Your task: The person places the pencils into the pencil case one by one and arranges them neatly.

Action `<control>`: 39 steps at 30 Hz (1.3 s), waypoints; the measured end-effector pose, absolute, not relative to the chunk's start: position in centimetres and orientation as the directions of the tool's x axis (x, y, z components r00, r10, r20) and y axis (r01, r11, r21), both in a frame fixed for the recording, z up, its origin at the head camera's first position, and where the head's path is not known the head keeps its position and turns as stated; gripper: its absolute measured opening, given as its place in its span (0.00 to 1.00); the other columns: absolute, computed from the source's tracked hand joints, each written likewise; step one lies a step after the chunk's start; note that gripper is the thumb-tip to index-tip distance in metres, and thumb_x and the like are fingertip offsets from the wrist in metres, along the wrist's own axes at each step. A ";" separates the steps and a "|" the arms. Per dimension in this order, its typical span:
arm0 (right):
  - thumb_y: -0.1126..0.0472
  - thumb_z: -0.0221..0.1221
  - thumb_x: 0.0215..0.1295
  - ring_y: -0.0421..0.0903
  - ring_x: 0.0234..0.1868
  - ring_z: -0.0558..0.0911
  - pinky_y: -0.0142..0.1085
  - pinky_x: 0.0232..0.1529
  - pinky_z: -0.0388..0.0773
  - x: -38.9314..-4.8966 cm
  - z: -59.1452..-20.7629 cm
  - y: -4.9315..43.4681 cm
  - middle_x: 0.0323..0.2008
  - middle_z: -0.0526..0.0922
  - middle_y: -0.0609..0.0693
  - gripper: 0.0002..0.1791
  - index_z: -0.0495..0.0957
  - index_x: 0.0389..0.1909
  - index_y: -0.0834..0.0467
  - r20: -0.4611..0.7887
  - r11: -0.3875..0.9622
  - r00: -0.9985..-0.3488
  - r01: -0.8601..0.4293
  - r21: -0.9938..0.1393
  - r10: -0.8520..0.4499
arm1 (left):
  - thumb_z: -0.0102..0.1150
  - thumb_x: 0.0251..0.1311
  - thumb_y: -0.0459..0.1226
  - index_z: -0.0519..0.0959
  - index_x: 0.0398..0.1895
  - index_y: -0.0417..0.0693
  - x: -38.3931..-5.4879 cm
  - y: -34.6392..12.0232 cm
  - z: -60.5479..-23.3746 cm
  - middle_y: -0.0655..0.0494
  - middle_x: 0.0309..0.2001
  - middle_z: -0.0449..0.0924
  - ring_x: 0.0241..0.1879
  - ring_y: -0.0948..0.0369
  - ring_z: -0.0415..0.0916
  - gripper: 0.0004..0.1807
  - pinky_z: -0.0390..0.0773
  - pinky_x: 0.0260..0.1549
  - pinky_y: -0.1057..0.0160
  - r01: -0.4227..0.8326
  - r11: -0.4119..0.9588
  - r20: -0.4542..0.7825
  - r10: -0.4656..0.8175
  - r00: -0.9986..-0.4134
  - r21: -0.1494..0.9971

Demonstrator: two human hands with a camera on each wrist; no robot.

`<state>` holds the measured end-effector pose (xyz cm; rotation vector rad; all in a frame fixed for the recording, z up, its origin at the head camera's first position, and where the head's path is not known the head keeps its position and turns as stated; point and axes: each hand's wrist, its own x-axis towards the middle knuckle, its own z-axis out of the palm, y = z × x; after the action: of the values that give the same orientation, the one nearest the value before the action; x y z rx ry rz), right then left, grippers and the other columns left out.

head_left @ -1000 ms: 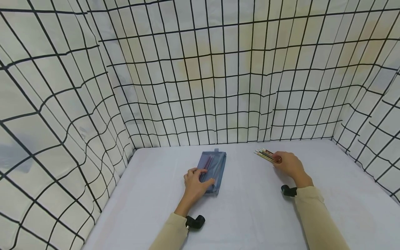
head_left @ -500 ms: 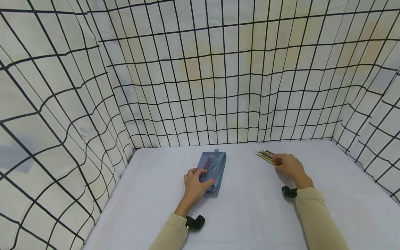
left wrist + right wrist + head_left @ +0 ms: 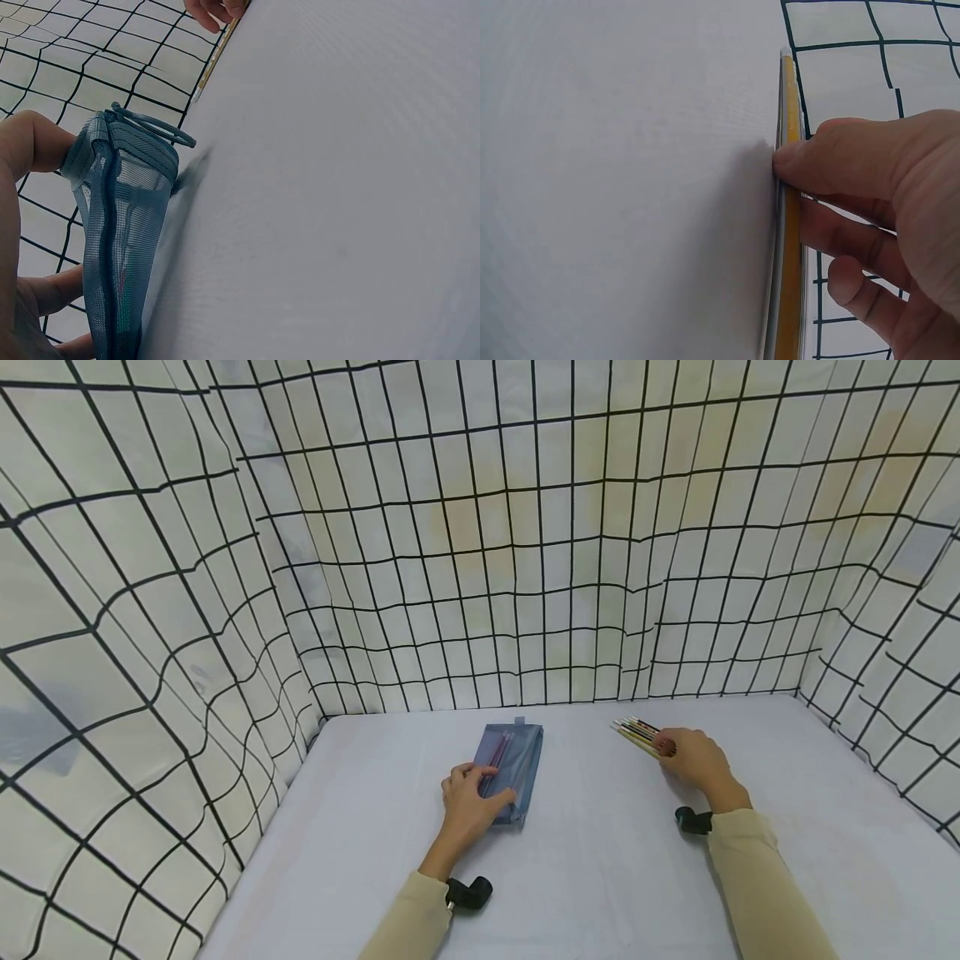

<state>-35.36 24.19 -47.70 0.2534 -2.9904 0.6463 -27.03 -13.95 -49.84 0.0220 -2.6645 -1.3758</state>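
A translucent blue mesh pencil case [image 3: 527,768] lies on the table, with slim purple-pink sticks showing inside it. My left hand [image 3: 468,806] rests on its near part, thumb and fingers spread across the upper face. From the left wrist view, the zipper side and a small loop of the case [image 3: 112,225] show, with the thumb touching one end. To the right, my right hand [image 3: 693,760] pinches a fanned bundle of pencils [image 3: 637,735] by its near end. In the right wrist view, thumb and fingers grip a yellow pencil [image 3: 790,277] alongside others; some pencils are hidden behind it.
A white cloth covers the table [image 3: 592,860]. Black grid netting [image 3: 480,568] over white sheeting closes in the back and both sides. Black camera mounts [image 3: 469,893] sit on both wrists.
The right hand has shifted very slightly toward me and to the right along the pencils. The left hand and the pencil case have not moved.
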 end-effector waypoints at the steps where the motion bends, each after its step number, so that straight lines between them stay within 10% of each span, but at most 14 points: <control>1: 0.65 0.64 0.62 0.49 0.35 0.82 0.45 0.36 0.77 -35.3 -47.6 24.2 0.40 0.88 0.56 0.12 0.84 0.47 0.58 0.103 0.898 -0.984 -0.176 -0.404 -0.147 | 0.68 0.52 0.53 0.81 0.59 0.51 -27.0 -13.9 -49.8 0.41 0.72 0.61 0.71 0.41 0.52 0.31 0.64 0.63 0.33 0.055 0.580 0.122 -0.077 -0.990 0.813; 39: 0.70 0.59 0.65 0.51 0.42 0.82 0.37 0.35 0.79 -35.3 -45.9 24.0 0.46 0.82 0.60 0.31 0.71 0.70 0.57 0.112 0.727 -0.971 -0.234 -0.645 -0.213 | 0.68 0.52 0.52 0.81 0.59 0.51 -27.2 -14.0 -50.0 0.41 0.71 0.61 0.70 0.41 0.52 0.31 0.63 0.63 0.34 0.058 0.587 0.123 -0.071 -0.990 0.808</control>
<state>-35.31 24.00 -45.91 0.3739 -2.8919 1.0867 -27.22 -13.99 -50.03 0.0113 -2.6696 -1.3668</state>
